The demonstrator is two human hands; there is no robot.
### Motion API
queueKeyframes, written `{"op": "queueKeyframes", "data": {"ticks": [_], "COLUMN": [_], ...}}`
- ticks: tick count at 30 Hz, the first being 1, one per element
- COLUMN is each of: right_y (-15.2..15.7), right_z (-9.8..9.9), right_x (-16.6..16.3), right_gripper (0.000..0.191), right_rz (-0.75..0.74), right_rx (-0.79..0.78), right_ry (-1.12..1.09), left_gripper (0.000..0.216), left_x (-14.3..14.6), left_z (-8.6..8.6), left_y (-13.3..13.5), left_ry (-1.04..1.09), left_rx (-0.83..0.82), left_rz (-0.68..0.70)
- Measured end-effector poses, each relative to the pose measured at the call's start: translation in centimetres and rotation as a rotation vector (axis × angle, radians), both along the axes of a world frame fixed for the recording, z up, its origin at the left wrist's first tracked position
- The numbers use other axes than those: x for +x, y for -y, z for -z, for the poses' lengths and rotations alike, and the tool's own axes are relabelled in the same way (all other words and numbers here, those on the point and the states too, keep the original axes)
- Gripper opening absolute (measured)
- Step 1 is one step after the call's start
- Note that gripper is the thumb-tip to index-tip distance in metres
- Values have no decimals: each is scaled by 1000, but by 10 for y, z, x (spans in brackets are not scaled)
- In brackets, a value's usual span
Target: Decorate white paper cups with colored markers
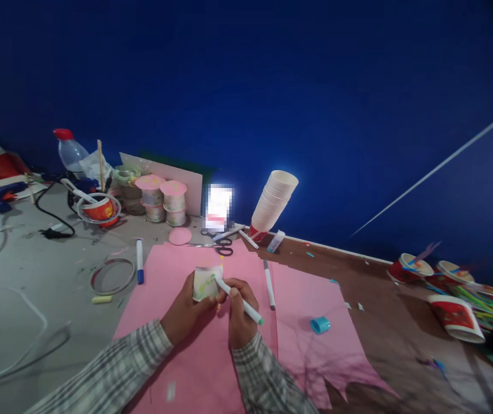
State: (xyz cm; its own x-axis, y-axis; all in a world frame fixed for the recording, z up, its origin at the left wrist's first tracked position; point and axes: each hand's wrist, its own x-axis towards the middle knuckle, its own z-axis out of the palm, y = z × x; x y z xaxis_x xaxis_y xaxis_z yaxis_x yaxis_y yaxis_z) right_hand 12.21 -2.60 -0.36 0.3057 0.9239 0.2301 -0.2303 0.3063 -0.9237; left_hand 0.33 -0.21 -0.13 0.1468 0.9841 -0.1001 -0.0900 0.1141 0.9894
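My left hand (186, 310) is closed round a small white paper cup-like piece (205, 285) with green and yellow marks on its side. My right hand (243, 310) pinches a white felt-tip marker (246, 306) that has a green end. The marker's tip meets the drawn side of the piece, or is very close to it. Both hands are above pink paper sheets (164, 276). Just right of them lies a marker with a grey cap (269, 284), and a blue-capped marker (139, 261) is on the left edge of the sheets.
Scissors (223, 247), a pink paper disc (180, 236) and a leaning stack of paper cups (273, 201) are beyond the hands. Pink-topped paper spools (174, 202) stand back left, near a tape roll (112, 276). A turquoise ring-like piece (319, 325) lies right.
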Motion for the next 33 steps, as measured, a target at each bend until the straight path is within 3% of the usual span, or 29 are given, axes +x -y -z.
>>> {"op": "queueKeyframes", "data": {"ticks": [28, 33], "right_y": [-1, 0], "right_z": [1, 0], "right_x": [1, 1], "right_gripper": [19, 19], "right_rz": [15, 2], "right_rx": [-12, 3], "right_ry": [-26, -18], "left_gripper": [47, 47], "left_x": [3, 1], "left_z": [-6, -10], "left_y": [2, 1], "left_ry": [29, -42], "left_rx": [-19, -3], "left_rz": [-16, -13]}}
